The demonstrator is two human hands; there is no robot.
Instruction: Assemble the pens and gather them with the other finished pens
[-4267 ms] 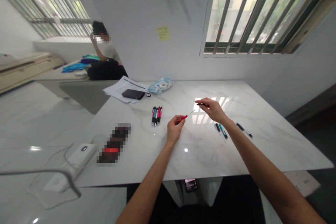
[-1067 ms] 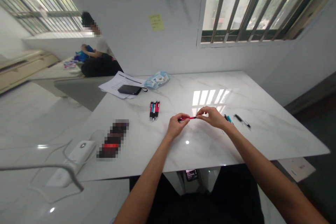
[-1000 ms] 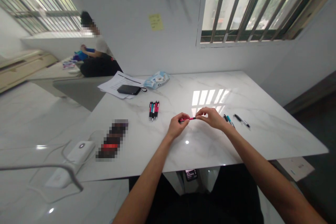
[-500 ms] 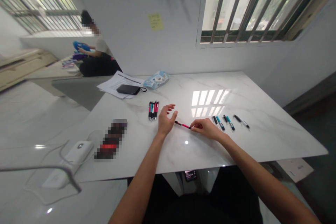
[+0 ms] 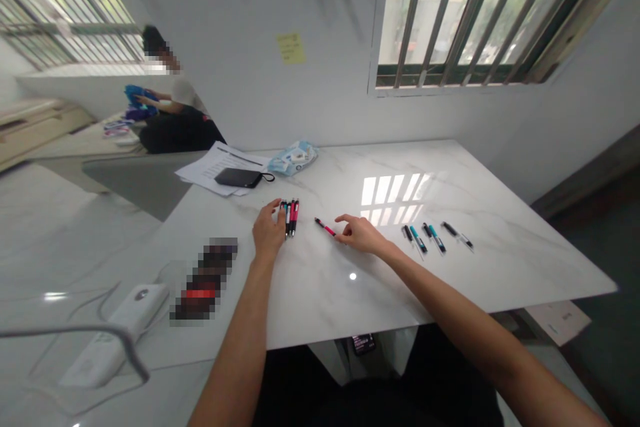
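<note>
From the head camera, the person's right hand (image 5: 361, 236) lies low on the white marble desk (image 5: 500, 260), its fingers (image 5: 345, 219) loosely spread and resting at the near end of a red pen (image 5: 325, 227). The pen lies flat on the desk, slanting away to the left; I cannot tell whether it is pinched or only touched. The left hand (image 5: 269, 235) rests open beside a small bundle of pens (image 5: 290, 209), fingertips touching its left side, gripping nothing.

To my eye that red pen is a light, stiff, slim thing with a smooth plastic barrel, likely to roll or skid on the glossy stone. A pinch at mid-barrel between thumb and forefinger looks the surest hold.

To the right, apart, lie several loose pen parts (image 5: 434, 237). Further back sit papers (image 5: 213, 167), a black pouch (image 5: 239, 177) and a pale blue packet (image 5: 293, 158). Another person (image 5: 173, 117) sits at a far table.
</note>
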